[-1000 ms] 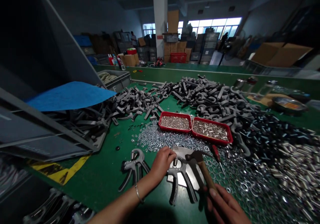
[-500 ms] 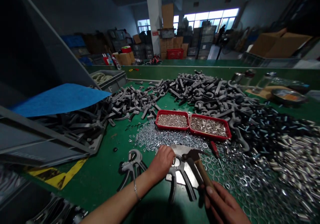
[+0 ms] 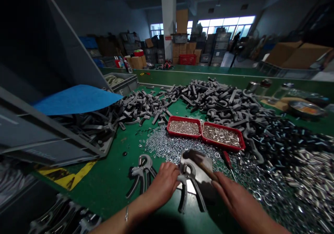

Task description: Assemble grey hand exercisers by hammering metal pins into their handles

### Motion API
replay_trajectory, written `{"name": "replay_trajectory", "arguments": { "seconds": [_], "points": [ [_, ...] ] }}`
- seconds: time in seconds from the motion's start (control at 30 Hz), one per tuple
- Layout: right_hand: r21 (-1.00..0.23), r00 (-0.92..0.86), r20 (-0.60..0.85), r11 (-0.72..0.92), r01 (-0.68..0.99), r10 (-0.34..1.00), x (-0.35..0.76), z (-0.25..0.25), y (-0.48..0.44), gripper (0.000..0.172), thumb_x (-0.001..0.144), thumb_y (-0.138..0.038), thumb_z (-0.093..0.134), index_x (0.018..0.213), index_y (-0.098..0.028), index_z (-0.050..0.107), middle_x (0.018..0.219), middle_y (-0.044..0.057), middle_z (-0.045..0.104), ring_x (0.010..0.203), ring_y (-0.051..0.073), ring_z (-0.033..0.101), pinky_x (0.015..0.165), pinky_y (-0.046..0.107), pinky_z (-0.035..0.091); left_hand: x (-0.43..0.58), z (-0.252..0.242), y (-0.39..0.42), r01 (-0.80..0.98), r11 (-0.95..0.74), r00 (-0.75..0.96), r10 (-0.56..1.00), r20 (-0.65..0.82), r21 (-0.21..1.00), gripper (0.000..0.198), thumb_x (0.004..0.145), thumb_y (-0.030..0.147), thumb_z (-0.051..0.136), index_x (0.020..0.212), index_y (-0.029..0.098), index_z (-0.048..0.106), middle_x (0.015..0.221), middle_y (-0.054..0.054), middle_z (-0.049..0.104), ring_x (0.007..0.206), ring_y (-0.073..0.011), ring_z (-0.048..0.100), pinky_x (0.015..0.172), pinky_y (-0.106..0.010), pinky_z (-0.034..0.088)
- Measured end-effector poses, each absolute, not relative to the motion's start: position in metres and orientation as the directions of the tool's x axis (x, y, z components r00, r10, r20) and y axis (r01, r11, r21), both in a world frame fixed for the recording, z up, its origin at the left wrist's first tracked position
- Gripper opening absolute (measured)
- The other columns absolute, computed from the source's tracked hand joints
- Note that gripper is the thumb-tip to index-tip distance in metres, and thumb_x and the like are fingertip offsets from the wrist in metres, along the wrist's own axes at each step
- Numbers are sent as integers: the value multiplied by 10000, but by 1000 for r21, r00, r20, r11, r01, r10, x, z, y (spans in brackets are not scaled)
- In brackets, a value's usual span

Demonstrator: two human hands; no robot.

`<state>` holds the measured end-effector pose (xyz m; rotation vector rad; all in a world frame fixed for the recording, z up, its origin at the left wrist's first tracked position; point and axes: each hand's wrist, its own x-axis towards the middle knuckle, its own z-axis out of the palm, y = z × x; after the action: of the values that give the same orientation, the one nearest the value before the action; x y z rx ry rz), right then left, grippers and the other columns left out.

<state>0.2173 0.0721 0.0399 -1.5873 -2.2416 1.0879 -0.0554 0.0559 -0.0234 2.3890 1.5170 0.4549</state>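
My left hand (image 3: pixel 167 180) is closed on the side of a grey hand grip exerciser (image 3: pixel 188 178), whose black-lined handles point toward me. The exerciser lies partly on a small metal plate (image 3: pixel 202 164). My right hand (image 3: pixel 229 190) is wrapped round the wooden handle of a hammer (image 3: pixel 205 168). The hammer's dark head is just above the far end of the exerciser; whether it touches cannot be made out. A second hand grip exerciser (image 3: pixel 143 173) with a spring lies to the left of my left hand.
Two red trays (image 3: pixel 201 136) hold small metal pins. Loose washers (image 3: pixel 167 143), metal rings (image 3: pixel 257 178) and a red-handled screwdriver (image 3: pixel 229 162) lie around the plate. Grey handles (image 3: pixel 214 98) are heaped behind. A grey crate (image 3: pixel 75 147) stands left; silver sleeves (image 3: pixel 310 168) are piled right.
My right hand has raised the hammer and swung its head left, over the exerciser's far end. My left hand has shifted slightly down along the exerciser's side. The camera view has turned a little left.
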Motion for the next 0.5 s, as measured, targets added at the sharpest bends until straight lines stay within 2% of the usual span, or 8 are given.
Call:
{"name": "replay_trajectory", "arguments": {
  "seconds": [0.07,0.17,0.23,0.33,0.43,0.5],
  "points": [
    [-615,-429,-320,159,772,845,212,34,82,372,983,-517,340,945,-236,582,849,80,707,788,260,676,785,381,506,-53,-24,57,845,-397,397,915,78,358,89,916,210,602,999,180,609,1043,-76,600,996,-264,503,887,-441,439],
    [-644,-435,-268,176,745,860,209,31,91,385,1008,-516,281,974,-246,554,896,73,704,849,249,676,802,360,492,-50,-25,61,851,-392,390,917,79,350,55,918,197,592,960,165,606,1022,-79,597,986,-264,497,888,-440,433],
    [-598,-424,-247,207,774,871,208,32,92,384,1007,-518,273,970,-248,544,883,75,705,826,257,680,777,364,492,-49,-26,62,853,-393,388,918,85,344,43,920,191,582,945,165,606,1009,-80,598,977,-264,498,887,-440,429],
    [-545,-442,-310,224,808,842,212,30,86,403,987,-547,311,933,-246,572,870,90,726,797,277,694,750,370,504,-51,-27,61,869,-391,382,920,91,302,42,926,191,568,919,170,604,986,-79,601,958,-264,504,873,-435,431],
    [-620,-441,-301,178,764,845,222,20,77,436,952,-610,342,963,-281,628,1004,88,757,910,299,708,764,358,528,-51,-30,61,879,-404,387,915,115,254,50,924,214,583,930,169,606,1009,-83,609,984,-270,512,909,-447,425],
    [-658,-408,-316,112,745,856,231,11,71,440,895,-662,406,923,-306,663,983,73,775,900,324,722,746,374,554,-49,-32,63,881,-405,387,914,120,244,77,921,237,598,936,164,614,1014,-88,618,1001,-275,518,932,-456,419]
  ]
}}
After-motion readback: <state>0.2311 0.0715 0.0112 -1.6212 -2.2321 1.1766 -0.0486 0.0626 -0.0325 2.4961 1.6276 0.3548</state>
